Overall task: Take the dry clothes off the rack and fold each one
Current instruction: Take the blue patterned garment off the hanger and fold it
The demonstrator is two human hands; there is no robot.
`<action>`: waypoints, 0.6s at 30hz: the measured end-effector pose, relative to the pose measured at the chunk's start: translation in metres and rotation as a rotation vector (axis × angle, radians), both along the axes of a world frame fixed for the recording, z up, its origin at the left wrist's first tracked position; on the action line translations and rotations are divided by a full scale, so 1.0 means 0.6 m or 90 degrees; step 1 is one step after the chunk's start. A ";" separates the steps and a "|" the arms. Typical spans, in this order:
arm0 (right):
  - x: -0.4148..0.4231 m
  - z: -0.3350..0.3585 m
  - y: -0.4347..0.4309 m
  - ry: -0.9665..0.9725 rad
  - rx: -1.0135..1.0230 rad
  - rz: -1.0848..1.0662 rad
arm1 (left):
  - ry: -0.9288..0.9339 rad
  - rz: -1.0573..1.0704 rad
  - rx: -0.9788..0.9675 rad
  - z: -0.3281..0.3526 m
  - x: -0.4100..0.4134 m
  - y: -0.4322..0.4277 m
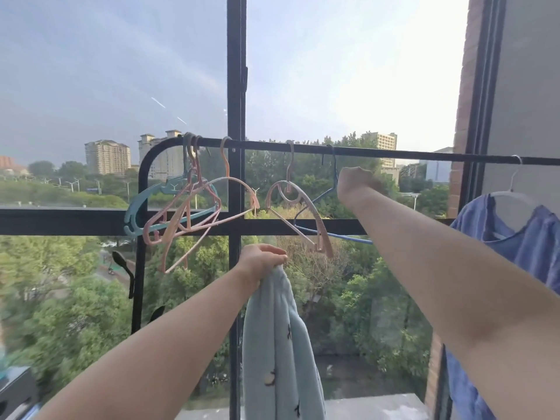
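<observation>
A black rack rail (394, 153) runs across in front of the window. My left hand (262, 260) grips the top of a pale blue garment (278, 344) with small dark prints, which hangs down from my fist below the rail. My right hand (353, 184) is raised just under the rail, blurred, at the neck of a blue wire hanger (330, 234) that hangs empty there. Whether its fingers close on the hanger is unclear. A blue garment (521, 247) hangs on a white hanger (512, 189) at the far right.
Several empty hangers hang on the rail's left part: pink ones (188, 219), a teal one (136, 207) and a pink one (303, 207) in the middle. A black window frame post (236, 86) stands behind. Black clips (122, 263) sit on the rack's upright.
</observation>
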State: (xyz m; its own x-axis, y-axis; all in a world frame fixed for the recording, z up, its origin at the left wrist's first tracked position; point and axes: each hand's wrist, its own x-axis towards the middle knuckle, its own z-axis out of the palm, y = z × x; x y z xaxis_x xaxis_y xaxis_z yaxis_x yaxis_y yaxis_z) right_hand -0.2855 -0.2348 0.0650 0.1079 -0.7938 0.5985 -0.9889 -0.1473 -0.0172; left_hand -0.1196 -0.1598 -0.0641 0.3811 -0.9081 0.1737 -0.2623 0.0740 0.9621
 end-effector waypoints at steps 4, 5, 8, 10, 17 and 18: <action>-0.005 -0.014 0.009 0.011 -0.008 0.012 | -0.005 0.012 -0.015 0.001 -0.004 0.008; -0.007 -0.024 0.011 0.031 -0.018 0.007 | -0.006 0.017 -0.020 0.001 -0.005 0.010; -0.015 -0.071 0.004 0.173 -0.103 -0.023 | -0.010 0.034 -0.030 -0.005 -0.004 0.029; -0.019 -0.103 0.001 0.269 -0.160 -0.035 | -0.005 0.036 -0.037 -0.009 -0.002 0.040; -0.025 -0.206 0.024 0.408 -0.147 0.100 | -0.032 0.069 -0.055 -0.044 -0.002 0.084; -0.023 -0.222 0.029 0.403 -0.134 0.147 | -0.039 0.071 -0.054 -0.050 -0.002 0.090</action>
State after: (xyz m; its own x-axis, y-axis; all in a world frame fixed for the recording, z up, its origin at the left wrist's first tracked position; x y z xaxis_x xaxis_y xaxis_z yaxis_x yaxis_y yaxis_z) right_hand -0.2994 -0.2172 -0.0682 0.6379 -0.5825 0.5037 -0.7426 -0.2919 0.6028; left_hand -0.1205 -0.1060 -0.0944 0.4650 -0.8418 0.2741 -0.3315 0.1215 0.9356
